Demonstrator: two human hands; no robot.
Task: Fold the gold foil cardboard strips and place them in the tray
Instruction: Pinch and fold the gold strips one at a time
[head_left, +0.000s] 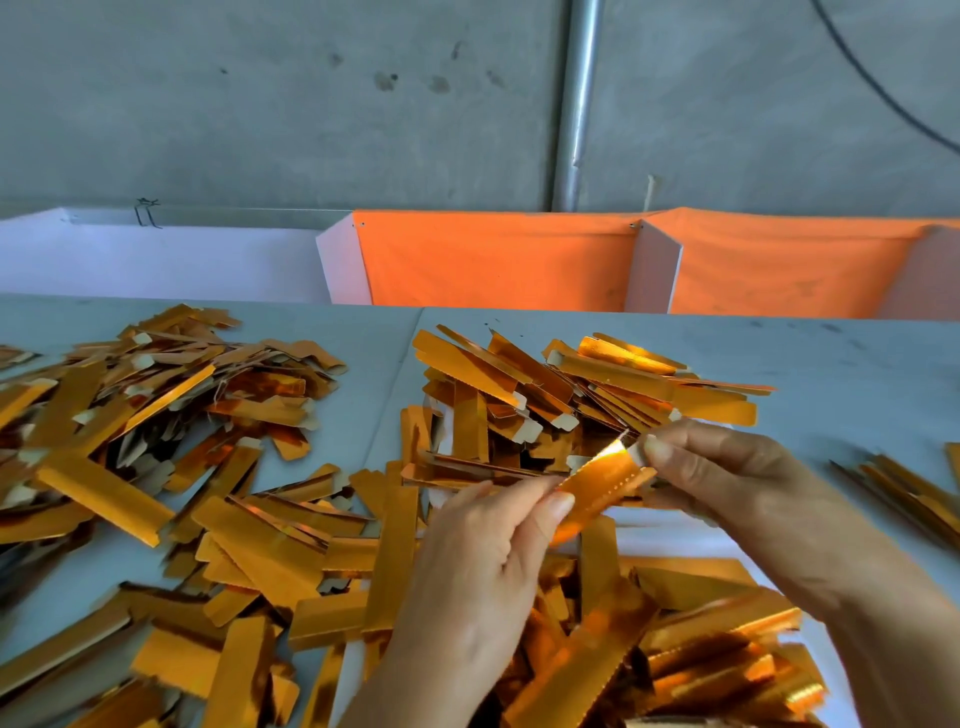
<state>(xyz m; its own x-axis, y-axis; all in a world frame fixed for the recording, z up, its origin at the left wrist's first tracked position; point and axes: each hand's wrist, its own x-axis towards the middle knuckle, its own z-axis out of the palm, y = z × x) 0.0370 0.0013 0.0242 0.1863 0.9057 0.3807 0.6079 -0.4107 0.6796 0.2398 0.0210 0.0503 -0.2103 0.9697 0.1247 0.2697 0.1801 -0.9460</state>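
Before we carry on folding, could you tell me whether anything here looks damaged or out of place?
Nothing looks damaged. The left hand and right hand pinch one gold strip; the other strips lie in loose, crisscrossed heaps on the table.

- A pale grey-blue table (810, 358) is seen, with a seam running down its middle.
- A loose heap of gold strips (156, 395) is spread over its left part.
- A second heap (587, 384) is piled near the middle, towards the far edge.
- More strips (291, 561) are scattered across the near side.
- A small bundle (904, 493) is laid at the right edge.
- Something white (675, 540), possibly a tray or sheet, is glimpsed beneath the near strips.
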